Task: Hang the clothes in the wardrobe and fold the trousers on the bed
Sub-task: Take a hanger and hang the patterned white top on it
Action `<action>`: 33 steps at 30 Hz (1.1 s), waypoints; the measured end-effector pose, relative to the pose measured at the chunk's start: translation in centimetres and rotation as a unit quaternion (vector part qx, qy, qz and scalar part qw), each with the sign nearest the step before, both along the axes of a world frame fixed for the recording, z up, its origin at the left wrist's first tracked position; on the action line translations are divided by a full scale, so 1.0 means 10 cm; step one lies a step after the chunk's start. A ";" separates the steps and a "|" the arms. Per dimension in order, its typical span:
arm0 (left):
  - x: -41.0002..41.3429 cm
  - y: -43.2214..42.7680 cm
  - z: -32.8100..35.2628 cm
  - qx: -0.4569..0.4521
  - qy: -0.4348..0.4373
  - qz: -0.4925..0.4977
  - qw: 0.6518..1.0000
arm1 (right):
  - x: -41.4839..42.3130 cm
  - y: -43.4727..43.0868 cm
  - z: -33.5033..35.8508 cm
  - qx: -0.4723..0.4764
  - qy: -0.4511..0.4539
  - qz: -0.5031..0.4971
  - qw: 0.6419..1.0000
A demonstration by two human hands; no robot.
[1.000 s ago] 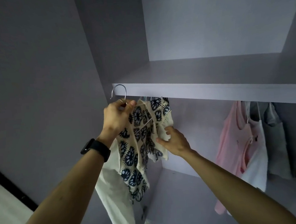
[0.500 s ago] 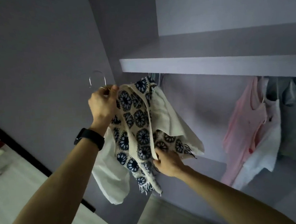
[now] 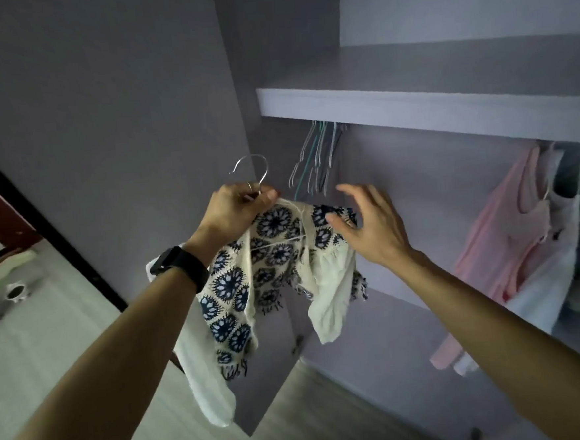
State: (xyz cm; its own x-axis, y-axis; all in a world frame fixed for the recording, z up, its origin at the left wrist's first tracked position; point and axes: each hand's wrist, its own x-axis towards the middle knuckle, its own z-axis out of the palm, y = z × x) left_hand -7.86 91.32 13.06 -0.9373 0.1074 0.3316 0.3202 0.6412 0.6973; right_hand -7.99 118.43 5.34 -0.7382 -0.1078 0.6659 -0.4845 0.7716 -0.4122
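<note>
likely a home bedroom: open wardrobe [image 3: 411, 108] with hung clothes [image 3: 509, 238].

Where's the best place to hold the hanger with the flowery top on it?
Grip the hanger by its wire neck, just under the hook, coming from below-left as the left hand does. That leaves the curved hook free, sticking up above the flowery top.
</note>
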 end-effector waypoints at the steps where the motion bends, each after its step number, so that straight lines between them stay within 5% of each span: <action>1: 0.02 0.02 -0.02 0.005 -0.006 -0.014 1.000 | -0.03 0.00 0.05 0.057 -0.010 0.028 0.998; 3: 0.06 0.06 -0.04 0.009 -0.014 -0.033 0.999 | -0.07 -0.02 0.04 0.115 -0.032 0.076 0.990; 9: 0.07 0.16 -0.13 -0.059 0.004 -0.007 0.998 | -0.01 0.05 -0.20 0.001 -0.076 0.165 0.983; 13: 0.07 0.32 -0.20 -0.087 0.037 -0.026 0.995 | 0.03 0.06 -0.10 -0.063 -0.135 0.170 0.974; 20: 0.01 0.54 -0.25 -0.084 0.021 -0.028 0.996 | -0.19 0.37 0.00 0.011 -0.272 0.100 0.957; 28: -0.01 0.57 -0.27 0.004 -0.030 -0.048 0.998 | 0.21 0.90 -0.55 -0.107 -0.185 0.058 0.975; 33: -0.03 0.65 -0.33 -0.071 -0.046 -0.028 0.996 | 0.40 0.93 -0.58 -0.065 -0.129 0.054 0.988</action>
State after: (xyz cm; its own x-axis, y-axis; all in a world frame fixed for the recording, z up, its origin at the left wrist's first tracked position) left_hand -8.20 97.80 9.76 -0.9543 0.2004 0.2216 0.2970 0.7185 0.6289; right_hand -4.03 127.73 -0.51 -0.8746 -0.1205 0.4695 -0.4259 0.6538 -0.6254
